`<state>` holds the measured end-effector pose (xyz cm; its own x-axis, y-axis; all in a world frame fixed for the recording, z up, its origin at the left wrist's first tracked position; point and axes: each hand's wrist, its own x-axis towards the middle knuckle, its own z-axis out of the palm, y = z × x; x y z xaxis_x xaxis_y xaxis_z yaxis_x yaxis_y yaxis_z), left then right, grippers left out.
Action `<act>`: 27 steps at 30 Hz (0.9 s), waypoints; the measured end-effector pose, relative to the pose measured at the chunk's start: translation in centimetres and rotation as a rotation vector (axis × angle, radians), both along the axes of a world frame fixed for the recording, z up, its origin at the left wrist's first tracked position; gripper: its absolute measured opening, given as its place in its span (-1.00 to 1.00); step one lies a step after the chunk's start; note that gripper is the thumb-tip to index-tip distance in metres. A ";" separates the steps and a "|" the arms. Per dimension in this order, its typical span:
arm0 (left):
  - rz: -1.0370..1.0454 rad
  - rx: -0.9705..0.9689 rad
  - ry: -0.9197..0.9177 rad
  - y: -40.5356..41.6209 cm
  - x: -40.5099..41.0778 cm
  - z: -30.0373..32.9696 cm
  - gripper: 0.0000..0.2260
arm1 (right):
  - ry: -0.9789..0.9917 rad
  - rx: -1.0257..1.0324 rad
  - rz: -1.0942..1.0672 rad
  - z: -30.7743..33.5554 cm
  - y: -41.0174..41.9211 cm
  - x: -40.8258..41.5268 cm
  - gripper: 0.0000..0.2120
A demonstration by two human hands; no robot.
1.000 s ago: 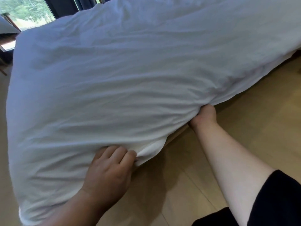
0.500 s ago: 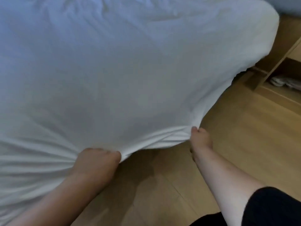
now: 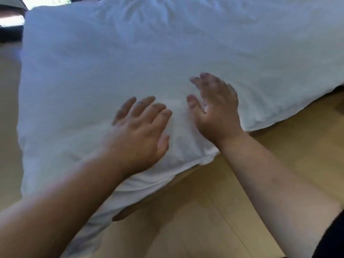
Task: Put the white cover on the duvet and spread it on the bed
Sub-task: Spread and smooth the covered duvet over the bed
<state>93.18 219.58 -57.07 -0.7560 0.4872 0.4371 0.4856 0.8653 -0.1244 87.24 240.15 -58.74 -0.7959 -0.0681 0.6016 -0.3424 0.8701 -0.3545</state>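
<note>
Both hands are lying flat on the duvet [image 3: 167, 58], which is sitting in its white cover across the bed, its near edge hanging over the floor [image 3: 232, 211]. The left hand [image 3: 141, 131] and right hand [image 3: 216, 108] are pressing side by side with fingers spread, gripping nothing, likely smoothing out creases.

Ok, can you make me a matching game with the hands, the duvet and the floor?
Things:
1. left hand
2. right hand
3. duvet
4. floor

Descriptions:
A. light wood
B. white and wrinkled
C. flat on the duvet, closer to the window corner
D. fingers spread, closer to the duvet's hanging edge

Pairs: 1-C, 2-D, 3-B, 4-A
</note>
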 end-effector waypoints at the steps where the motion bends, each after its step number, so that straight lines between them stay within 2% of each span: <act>1: 0.116 -0.037 -0.103 -0.5 -1.9 1.0 -0.44 | -0.119 0.088 0.026 0.6 -1.0 -1.3 -0.50; 3: 0.279 -0.134 -0.299 -1.4 -4.8 1.5 -0.17 | -0.278 0.187 0.049 0.3 -1.9 -3.6 -0.46; 5: 0.286 -0.197 -0.316 -1.9 -5.8 0.2 -0.03 | -0.299 0.200 0.017 -1.3 -1.8 -4.4 -0.43; 7: 0.258 -0.172 -0.301 -1.9 -5.4 -0.6 0.01 | -0.269 0.178 0.006 -2.4 -1.7 -3.9 -0.39; 10: 0.268 -0.151 -0.357 -1.7 -5.2 -0.3 0.01 | -0.352 0.165 0.029 -2.1 -1.6 -2.8 -0.36; 13: 0.307 -0.211 -0.504 -1.3 -5.1 0.8 0.00 | -0.595 0.201 0.098 0.1 -1.0 -1.6 -0.39; 16: 0.366 -0.302 -0.729 -0.3 -5.4 3.2 -0.03 | -0.858 0.213 0.189 3.7 0.0 -0.6 -0.34; 21: 0.407 -0.378 -1.058 4.5 -5.7 11.9 -0.20 | -1.151 -0.065 0.179 12.8 6.3 2.9 -0.36; 27: 0.241 -0.374 -1.163 16.2 -2.4 23.3 -0.40 | -1.338 -0.377 -0.079 25.6 20.5 10.4 -0.40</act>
